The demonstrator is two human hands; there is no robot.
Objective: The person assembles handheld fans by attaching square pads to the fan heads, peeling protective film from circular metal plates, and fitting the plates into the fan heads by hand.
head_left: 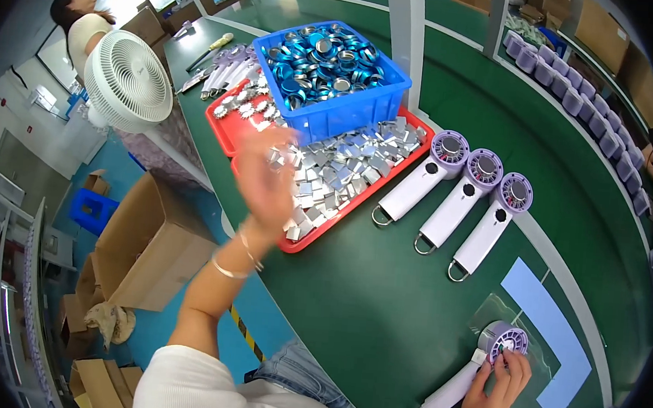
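My left hand (267, 176), smeared by motion, is above the near-left part of a red tray (292, 245) of small silver metal squares (340, 171); its fingers are too blurred to read. At the lower right, my right hand (497, 390) has its fingers curled onto the round head of a white and purple handheld fan (450, 388). That fan lies on the green table with its wire loop toward me. Three similar fans, a left one (422, 182), a middle one (457, 203) and a right one (489, 231), lie side by side beyond it.
A blue bin (341, 121) of blue and silver round caps (323, 58) stands on the trays. Left of it, another red tray (223, 128) holds toothed metal discs. A blue sheet (547, 329) lies at right. A white fan (129, 81) and cardboard box (158, 244) flank the table.
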